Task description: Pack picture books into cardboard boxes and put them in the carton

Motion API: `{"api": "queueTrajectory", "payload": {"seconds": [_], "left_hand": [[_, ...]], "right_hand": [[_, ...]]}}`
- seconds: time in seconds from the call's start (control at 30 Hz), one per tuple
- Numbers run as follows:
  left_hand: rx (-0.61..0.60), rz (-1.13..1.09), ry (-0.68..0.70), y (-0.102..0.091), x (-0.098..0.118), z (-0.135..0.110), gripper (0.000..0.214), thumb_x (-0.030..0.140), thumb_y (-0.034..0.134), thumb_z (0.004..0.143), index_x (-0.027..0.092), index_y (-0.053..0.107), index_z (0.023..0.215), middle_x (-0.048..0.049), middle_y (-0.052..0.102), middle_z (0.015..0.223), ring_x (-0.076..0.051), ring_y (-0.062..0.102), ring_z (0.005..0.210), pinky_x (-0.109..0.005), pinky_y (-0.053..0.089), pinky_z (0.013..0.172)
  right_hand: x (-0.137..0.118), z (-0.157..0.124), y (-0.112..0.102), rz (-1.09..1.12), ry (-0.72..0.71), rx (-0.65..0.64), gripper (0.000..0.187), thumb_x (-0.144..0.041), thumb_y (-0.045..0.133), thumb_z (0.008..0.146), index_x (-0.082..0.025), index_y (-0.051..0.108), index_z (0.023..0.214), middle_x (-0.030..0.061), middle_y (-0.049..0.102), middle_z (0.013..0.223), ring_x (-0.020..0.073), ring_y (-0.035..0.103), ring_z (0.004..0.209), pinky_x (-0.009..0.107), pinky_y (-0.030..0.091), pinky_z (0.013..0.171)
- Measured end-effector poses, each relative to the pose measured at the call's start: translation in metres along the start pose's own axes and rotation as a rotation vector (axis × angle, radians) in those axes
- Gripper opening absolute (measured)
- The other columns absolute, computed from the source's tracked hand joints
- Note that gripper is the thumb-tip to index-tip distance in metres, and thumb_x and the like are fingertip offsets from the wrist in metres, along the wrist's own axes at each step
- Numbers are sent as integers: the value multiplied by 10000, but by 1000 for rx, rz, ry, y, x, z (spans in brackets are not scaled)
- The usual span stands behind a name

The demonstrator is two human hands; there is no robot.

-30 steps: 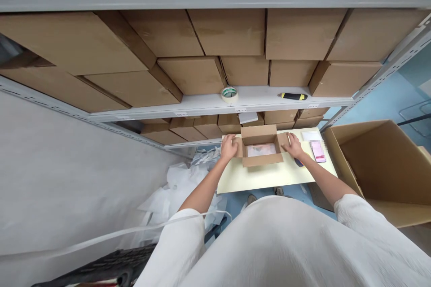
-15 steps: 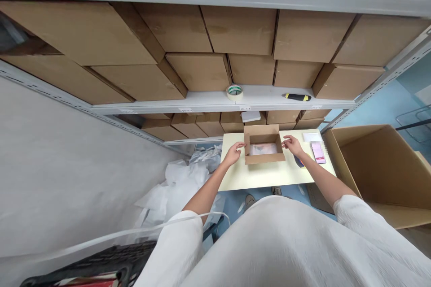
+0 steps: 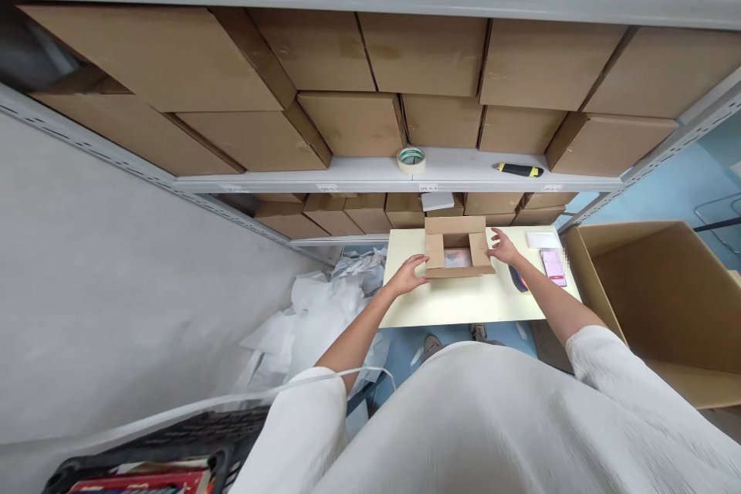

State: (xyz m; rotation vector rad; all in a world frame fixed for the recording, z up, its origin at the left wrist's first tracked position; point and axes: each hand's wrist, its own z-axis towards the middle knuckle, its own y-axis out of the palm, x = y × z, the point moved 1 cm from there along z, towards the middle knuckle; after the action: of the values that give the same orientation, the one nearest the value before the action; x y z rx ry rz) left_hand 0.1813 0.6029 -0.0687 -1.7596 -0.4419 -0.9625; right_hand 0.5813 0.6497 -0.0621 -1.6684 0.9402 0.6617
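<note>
A small cardboard box [image 3: 460, 272] stands on the pale yellow table. Its two short side flaps are folded inward, while the long flaps at back and front stand out. Between the side flaps a flat item in clear wrapping [image 3: 457, 257] shows in part. My left hand [image 3: 408, 275] lies against the box's left side near the front corner, fingers stretched out. At the right side, my right hand [image 3: 502, 247] has its fingers spread and touches the edge by the right flap. Beside my right wrist, a dark blue round object [image 3: 517, 279] is partly hidden.
The pale table [image 3: 463, 312] also carries a phone [image 3: 553, 267] and a white packet [image 3: 543, 239]. Shelves of cartons rise behind, with a tape roll [image 3: 411, 160] and a yellow-black cutter [image 3: 519, 170]. A large open carton [image 3: 660, 285] stands right; white wrapping sheets [image 3: 312, 309] lie left.
The box's two side flaps have folded inward over the opening, covering part of the item. My left hand has moved down to the box's front left corner. The view has shifted slightly.
</note>
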Motion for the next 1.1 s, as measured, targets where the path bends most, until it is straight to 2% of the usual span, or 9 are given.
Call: {"api": "queueTrajectory", "payload": {"seconds": [0.17, 0.27, 0.37, 0.47, 0.57, 0.7, 0.87, 1.0, 1.1], "left_hand": [[54, -121, -116, 3, 9, 4, 513, 571, 659, 993, 232, 746, 1368, -125, 693, 1467, -292, 659, 1355, -405, 552, 1123], [122, -116, -175, 6, 15, 14, 434, 499, 633, 1017, 209, 727, 1326, -132, 730, 1367, -282, 690, 1279, -403, 557, 1096], [180, -92, -256, 11, 20, 27, 529, 412, 661, 998, 190, 594, 1473, -156, 713, 1367, -281, 707, 1228, -416, 567, 1063], [218, -29, -302, 18, 23, 36, 737, 357, 664, 986, 180, 387, 1645, -201, 631, 1488, -307, 691, 1261, -452, 565, 1063], [292, 104, -237, 22, 27, 37, 843, 314, 650, 977, 165, 263, 1710, -242, 494, 1629, -364, 588, 1419, -523, 515, 1145], [324, 323, -57, 23, 35, 33, 625, 256, 588, 988, 201, 481, 1601, -207, 423, 1698, -402, 449, 1534, -590, 450, 1197], [196, 485, 119, 25, 47, 31, 413, 211, 457, 1052, 249, 696, 1387, -150, 594, 1570, -336, 497, 1489, -568, 362, 1241], [142, 542, 137, 28, 50, 30, 457, 200, 425, 1069, 254, 694, 1435, -150, 658, 1506, -317, 552, 1433, -551, 343, 1239], [123, 588, 153, 29, 50, 28, 473, 234, 411, 1088, 253, 679, 1478, -158, 627, 1560, -327, 525, 1474, -557, 327, 1253]], "right_hand": [[-14, 15, -5, 69, 22, -99, 1195, -265, 822, 649, -291, 323, 1734, 200, 496, 1626, 360, 648, 1288, 533, 627, 997], [-24, 21, -10, 179, 45, -98, 1078, -291, 722, 765, -269, 289, 1753, 179, 478, 1684, 328, 615, 1372, 529, 559, 1136], [-32, 20, -14, 280, 38, -126, 937, -344, 643, 875, -295, 304, 1747, 125, 520, 1676, 286, 610, 1405, 531, 501, 1205], [-34, 14, -16, 335, 30, -159, 725, -495, 648, 943, -363, 497, 1640, 67, 611, 1592, 283, 583, 1445, 530, 506, 1193], [-30, 10, -11, 294, -35, -162, 521, -650, 683, 931, -331, 763, 1335, 72, 686, 1483, 321, 579, 1431, 545, 481, 1211], [-15, 6, 1, 111, -188, -74, 411, -630, 792, 858, -283, 845, 1072, 106, 677, 1427, 348, 572, 1419, 538, 384, 1300], [10, -4, 14, 58, -189, -68, 444, -610, 764, 888, -302, 825, 1202, 117, 547, 1572, 344, 544, 1459, 525, 455, 1253], [30, -16, 2, 46, -208, 43, 409, -576, 660, 951, -306, 801, 1223, 104, 593, 1522, 305, 561, 1443, 488, 462, 1242], [51, -28, -20, 11, -119, 165, 387, -497, 592, 964, -261, 785, 1203, 119, 663, 1422, 281, 658, 1295, 457, 496, 1188]]}}
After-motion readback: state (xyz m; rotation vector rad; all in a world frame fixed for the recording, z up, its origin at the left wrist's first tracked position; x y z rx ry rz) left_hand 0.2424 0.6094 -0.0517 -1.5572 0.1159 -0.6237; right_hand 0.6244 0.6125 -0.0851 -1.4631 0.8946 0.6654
